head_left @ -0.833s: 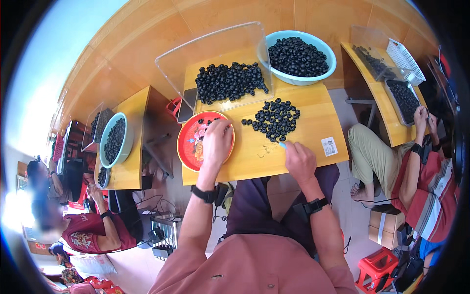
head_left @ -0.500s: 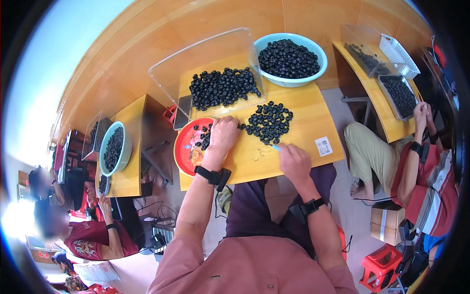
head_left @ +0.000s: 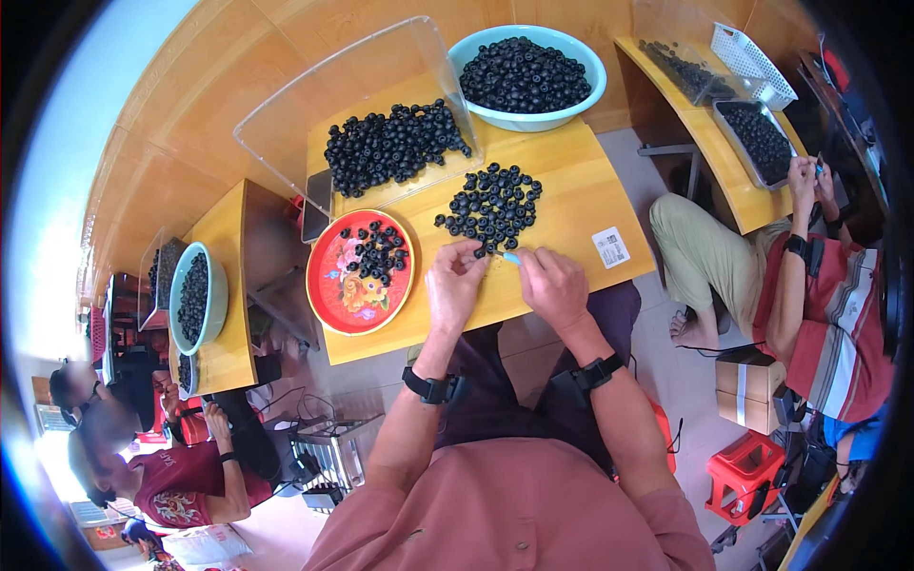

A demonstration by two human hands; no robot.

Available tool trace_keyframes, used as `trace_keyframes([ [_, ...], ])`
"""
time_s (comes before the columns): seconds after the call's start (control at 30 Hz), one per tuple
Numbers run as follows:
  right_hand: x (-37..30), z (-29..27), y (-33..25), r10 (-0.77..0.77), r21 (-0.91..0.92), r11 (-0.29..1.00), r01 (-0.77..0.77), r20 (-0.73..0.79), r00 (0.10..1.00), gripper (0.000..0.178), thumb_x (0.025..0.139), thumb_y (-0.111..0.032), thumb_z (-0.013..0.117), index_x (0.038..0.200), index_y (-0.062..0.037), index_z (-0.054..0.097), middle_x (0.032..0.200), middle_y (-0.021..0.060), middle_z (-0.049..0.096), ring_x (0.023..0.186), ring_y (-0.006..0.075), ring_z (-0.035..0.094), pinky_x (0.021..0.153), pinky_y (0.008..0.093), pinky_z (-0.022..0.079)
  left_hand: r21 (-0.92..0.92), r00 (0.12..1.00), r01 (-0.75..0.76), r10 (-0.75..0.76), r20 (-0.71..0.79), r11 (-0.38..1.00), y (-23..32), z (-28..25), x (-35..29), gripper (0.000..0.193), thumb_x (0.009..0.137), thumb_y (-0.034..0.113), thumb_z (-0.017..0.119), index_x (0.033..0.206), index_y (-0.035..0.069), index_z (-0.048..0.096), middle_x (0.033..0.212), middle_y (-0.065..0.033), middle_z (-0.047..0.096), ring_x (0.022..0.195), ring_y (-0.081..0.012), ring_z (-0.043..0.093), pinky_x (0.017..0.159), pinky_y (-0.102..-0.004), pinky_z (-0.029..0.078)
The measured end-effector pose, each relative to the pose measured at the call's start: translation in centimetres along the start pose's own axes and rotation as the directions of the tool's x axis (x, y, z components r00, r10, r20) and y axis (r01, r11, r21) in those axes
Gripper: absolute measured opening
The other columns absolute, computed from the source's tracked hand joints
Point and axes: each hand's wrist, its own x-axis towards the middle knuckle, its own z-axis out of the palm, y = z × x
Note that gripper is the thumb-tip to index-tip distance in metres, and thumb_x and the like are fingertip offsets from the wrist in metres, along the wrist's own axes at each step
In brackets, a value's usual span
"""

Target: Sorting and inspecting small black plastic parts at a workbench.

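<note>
Reference: red plate | right of it, I have my left hand, fingers pinching a black bead | further right, my right hand, fingers gripping a blue tool, tip at that bead | bead pile beyond-right on the surface

the left hand pinches a small dark round piece at the bench; the right hand holds a blue tool beside it. leftward, a red plate bears similar pieces.

Near a red plastic stool stood a brown cardboard box; farther off, a white perforated plastic basket.
</note>
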Motion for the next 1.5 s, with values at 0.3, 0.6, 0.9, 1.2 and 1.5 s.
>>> trace_keyframes([
  [0.3, -0.3, -0.2, -0.1, -0.038, -0.021, 0.999, 0.039, 0.030, 0.999, 0.012, 0.087, -0.009, 0.072, 0.098, -0.0077, 0.071, 0.072, 0.0065, 0.056, 0.064, 0.0254, 0.063, 0.057, 0.0400, 0.050, 0.165, 0.978, -0.205, 0.209, -0.007, 0.965, -0.1, 1.0, -1.0, 0.027, 0.086, 0.002, 0.082, 0.111, 0.002, 0.073, 0.095, -0.0100, 0.070, 0.079, -0.0175, 0.071, 0.074, -0.0297, 0.059],
  [0.6, -0.2, 0.0, -0.2, -0.065, -0.031, 0.997, 0.065, 0.015, 0.998, 0.008, 0.087, -0.010, 0.072, 0.095, -0.0070, 0.070, 0.071, 0.0065, 0.054, 0.062, 0.0248, 0.062, 0.056, 0.0392, 0.049, 0.104, 0.966, -0.255, 0.258, -0.015, 0.961, -0.3, 1.3, -1.1, 0.032, 0.084, -0.002, 0.081, 0.114, 0.003, 0.072, 0.096, -0.0093, 0.070, 0.083, -0.0164, 0.071, 0.075, -0.0290, 0.060],
  [0.9, 0.0, -0.1, -0.3, -0.068, -0.009, 0.998, 0.068, 0.024, 0.997, 0.009, 0.087, -0.009, 0.072, 0.095, -0.0063, 0.070, 0.071, 0.0070, 0.055, 0.063, 0.0253, 0.062, 0.057, 0.0395, 0.050, 0.150, 0.961, -0.277, 0.275, 0.040, 0.949, -0.5, 1.1, -1.1, 0.030, 0.087, -0.004, 0.080, 0.115, 0.001, 0.070, 0.098, -0.0070, 0.072, 0.083, -0.0126, 0.070, 0.078, -0.0267, 0.059],
  [1.2, -0.2, -0.2, -0.1, -0.058, -0.002, 0.998, 0.058, 0.040, 0.998, 0.012, 0.087, -0.010, 0.072, 0.099, -0.0065, 0.070, 0.072, 0.0070, 0.056, 0.064, 0.0258, 0.062, 0.058, 0.0399, 0.050, -0.038, 0.986, -0.166, 0.165, -0.023, 0.985, -0.4, 1.1, -1.2, 0.033, 0.087, -0.003, 0.080, 0.117, 0.001, 0.067, 0.091, -0.0059, 0.073, 0.081, -0.0111, 0.070, 0.074, -0.0265, 0.058],
  [1.5, 0.1, -0.3, -0.3, -0.077, -0.005, 0.997, 0.078, 0.071, 0.994, 0.010, 0.088, -0.012, 0.069, 0.097, -0.0063, 0.070, 0.072, 0.0065, 0.057, 0.065, 0.0242, 0.063, 0.058, 0.0392, 0.052, 0.075, 0.978, -0.209, 0.209, 0.006, 0.975, -0.2, 1.0, -1.1, 0.033, 0.086, -0.003, 0.081, 0.115, 0.003, 0.067, 0.092, -0.0074, 0.074, 0.079, -0.0128, 0.071, 0.073, -0.0272, 0.058],
])
